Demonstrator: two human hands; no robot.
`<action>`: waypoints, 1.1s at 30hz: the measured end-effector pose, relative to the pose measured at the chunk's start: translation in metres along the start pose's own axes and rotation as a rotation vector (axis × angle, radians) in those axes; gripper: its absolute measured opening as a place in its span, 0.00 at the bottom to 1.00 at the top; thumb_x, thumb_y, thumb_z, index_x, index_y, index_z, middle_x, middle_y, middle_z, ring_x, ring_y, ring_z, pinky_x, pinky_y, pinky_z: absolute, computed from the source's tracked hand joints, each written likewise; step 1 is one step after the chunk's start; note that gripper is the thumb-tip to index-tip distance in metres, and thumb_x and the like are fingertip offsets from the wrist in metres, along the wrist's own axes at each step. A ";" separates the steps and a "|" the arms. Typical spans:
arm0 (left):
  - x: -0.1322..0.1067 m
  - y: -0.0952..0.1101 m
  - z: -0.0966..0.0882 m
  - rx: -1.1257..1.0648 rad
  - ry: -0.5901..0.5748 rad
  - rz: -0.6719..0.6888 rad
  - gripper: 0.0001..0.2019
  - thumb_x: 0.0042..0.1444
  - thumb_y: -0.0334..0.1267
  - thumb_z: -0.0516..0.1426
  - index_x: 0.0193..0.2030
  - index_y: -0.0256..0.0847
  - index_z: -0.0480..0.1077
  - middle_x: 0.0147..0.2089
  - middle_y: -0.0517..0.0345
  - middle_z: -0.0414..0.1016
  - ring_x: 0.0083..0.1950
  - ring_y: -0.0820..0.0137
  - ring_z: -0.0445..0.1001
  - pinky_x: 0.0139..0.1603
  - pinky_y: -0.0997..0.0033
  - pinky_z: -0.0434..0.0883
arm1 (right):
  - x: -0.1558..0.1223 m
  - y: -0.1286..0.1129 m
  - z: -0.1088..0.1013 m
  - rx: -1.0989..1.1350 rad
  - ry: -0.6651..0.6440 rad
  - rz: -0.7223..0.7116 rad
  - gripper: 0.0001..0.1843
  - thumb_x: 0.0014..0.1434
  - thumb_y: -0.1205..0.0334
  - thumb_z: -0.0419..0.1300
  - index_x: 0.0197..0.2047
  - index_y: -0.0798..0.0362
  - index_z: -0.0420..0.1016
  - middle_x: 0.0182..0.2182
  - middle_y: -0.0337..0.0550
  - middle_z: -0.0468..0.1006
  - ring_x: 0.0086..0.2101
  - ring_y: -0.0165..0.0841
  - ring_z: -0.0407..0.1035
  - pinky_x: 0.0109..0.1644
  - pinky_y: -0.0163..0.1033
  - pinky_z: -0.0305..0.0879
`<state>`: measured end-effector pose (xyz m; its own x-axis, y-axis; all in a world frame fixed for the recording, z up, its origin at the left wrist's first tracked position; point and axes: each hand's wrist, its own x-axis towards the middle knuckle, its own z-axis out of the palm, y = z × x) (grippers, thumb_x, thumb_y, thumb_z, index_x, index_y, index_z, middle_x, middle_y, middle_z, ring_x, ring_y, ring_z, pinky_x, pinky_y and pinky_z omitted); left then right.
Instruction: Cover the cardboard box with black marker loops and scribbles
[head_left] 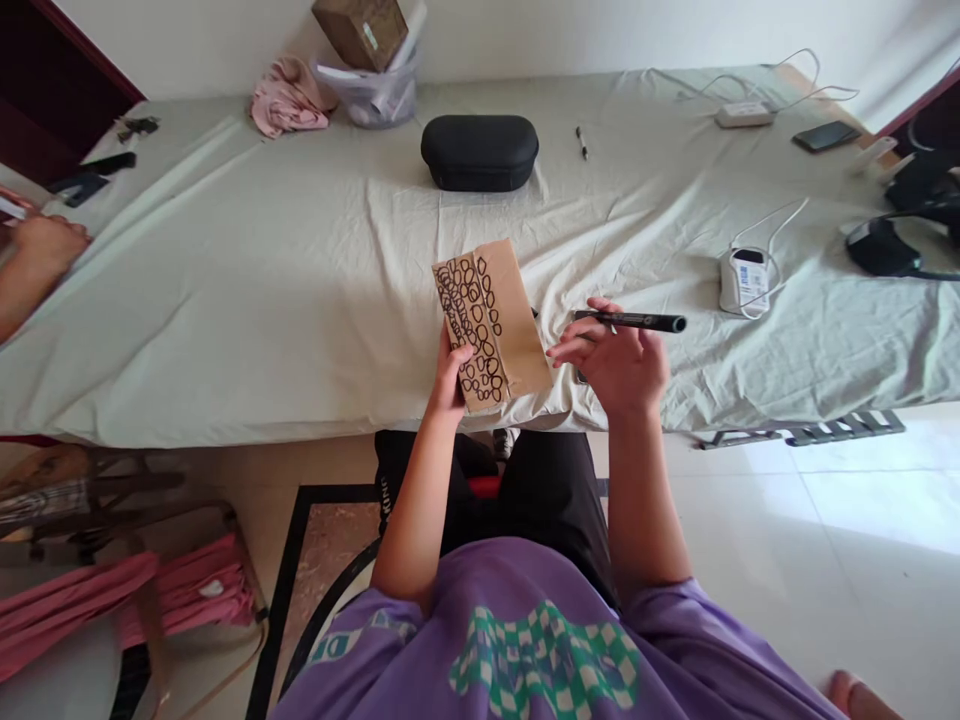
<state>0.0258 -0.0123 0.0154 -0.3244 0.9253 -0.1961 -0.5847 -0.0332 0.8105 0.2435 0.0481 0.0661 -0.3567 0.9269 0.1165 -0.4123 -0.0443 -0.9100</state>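
Observation:
A brown cardboard piece (501, 312), covered on its left side with black hand-drawn loops, is held up over the near edge of the cloth-covered table (225, 300). My left hand (450, 380) grips its lower left corner. My right hand (611, 355) is just right of the cardboard. Its fingers are closed round a black marker pen (637, 321) that lies level and points right.
A black oval case (480, 151) lies at the table's far middle, with a small pen (581, 142) to its right. A white charger (742, 280), a power strip (742, 114) and a phone (825, 135) are at the right. Another person's hand (37, 255) rests at the left edge.

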 end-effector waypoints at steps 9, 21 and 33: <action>0.063 -0.006 0.023 -0.045 -0.141 0.103 0.40 0.51 0.38 0.69 0.73 0.55 0.67 0.74 0.57 0.72 0.78 0.52 0.66 0.78 0.51 0.66 | 0.020 0.010 0.036 -0.331 0.132 -0.381 0.19 0.75 0.39 0.53 0.50 0.43 0.73 0.21 0.31 0.70 0.21 0.31 0.67 0.29 0.39 0.66; 0.070 -0.016 0.021 -0.096 -0.169 0.015 0.41 0.56 0.34 0.66 0.77 0.53 0.63 0.75 0.58 0.72 0.76 0.53 0.70 0.77 0.52 0.69 | 0.051 0.035 0.037 -0.681 0.179 -0.449 0.04 0.59 0.65 0.55 0.35 0.47 0.70 0.20 0.29 0.66 0.23 0.30 0.59 0.34 0.40 0.59; 0.063 -0.015 0.021 -0.010 -0.196 0.053 0.45 0.56 0.40 0.65 0.81 0.55 0.56 0.81 0.60 0.64 0.80 0.53 0.65 0.79 0.52 0.66 | 0.050 0.031 0.042 -0.839 0.219 -0.471 0.10 0.57 0.65 0.55 0.27 0.46 0.58 0.21 0.31 0.63 0.24 0.30 0.59 0.33 0.40 0.57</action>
<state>0.0296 0.0545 0.0018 -0.2047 0.9780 -0.0416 -0.5787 -0.0867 0.8109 0.1779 0.0771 0.0604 -0.1106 0.8343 0.5401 0.2863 0.5472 -0.7865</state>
